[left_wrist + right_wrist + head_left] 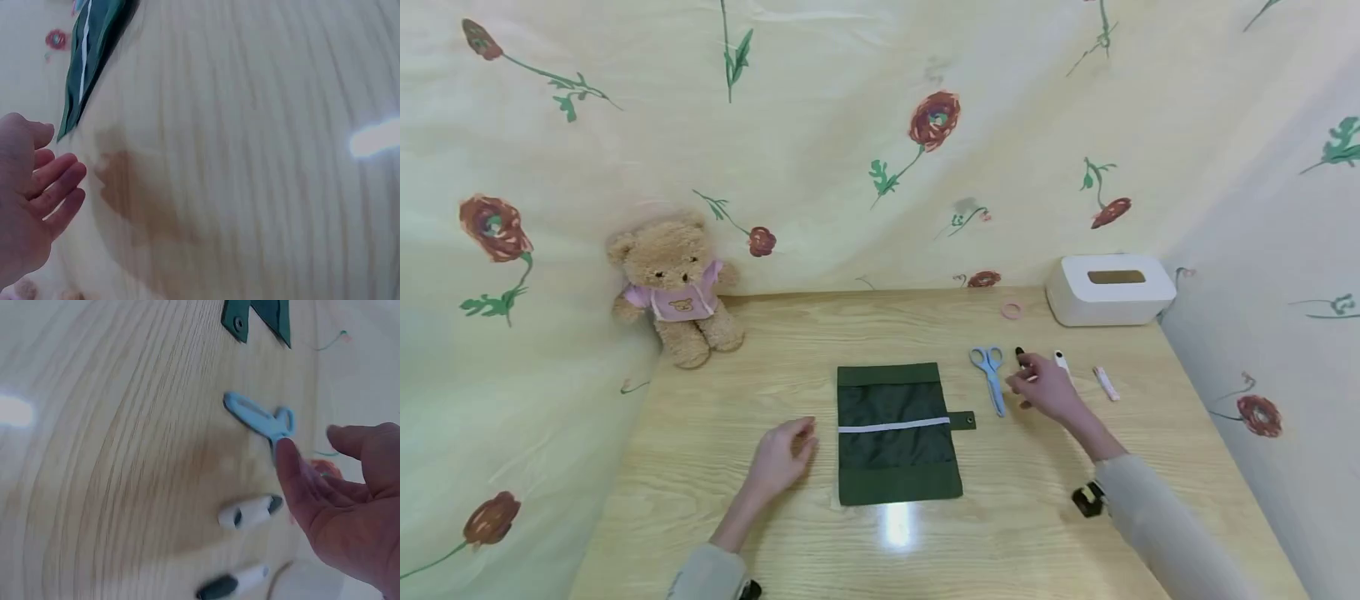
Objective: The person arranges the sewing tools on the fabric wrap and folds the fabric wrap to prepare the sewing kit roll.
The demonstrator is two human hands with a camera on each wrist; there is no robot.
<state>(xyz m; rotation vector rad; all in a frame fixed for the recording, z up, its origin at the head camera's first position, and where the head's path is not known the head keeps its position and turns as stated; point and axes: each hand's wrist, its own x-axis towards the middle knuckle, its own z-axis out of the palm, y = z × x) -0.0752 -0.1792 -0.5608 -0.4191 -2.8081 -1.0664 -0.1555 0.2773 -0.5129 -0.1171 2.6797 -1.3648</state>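
Note:
A dark green fabric pouch [891, 479] lies spread out on the wooden table, with a white band across it and a snap tab on its right. Beside its left edge hovers my left hand [781, 457], fingers loosely bent and holding nothing; the left wrist view shows this hand [37, 194] near the pouch's corner [94, 56]. My right hand [1048, 387] hangs just right of the light-blue scissors [992, 387], with nothing in its fingers. Partly covered by that hand is a black-ended marker [1019, 353]. In the right wrist view, the marker [250, 511] lies below the scissors [253, 417].
A second white marker [1062, 362] and a small pink-and-white stick [1106, 383] lie to the right. Behind them are a pink ring [1011, 310] and a white tissue box [1108, 304]. A teddy bear [681, 287] sits at the back left against the floral cloth.

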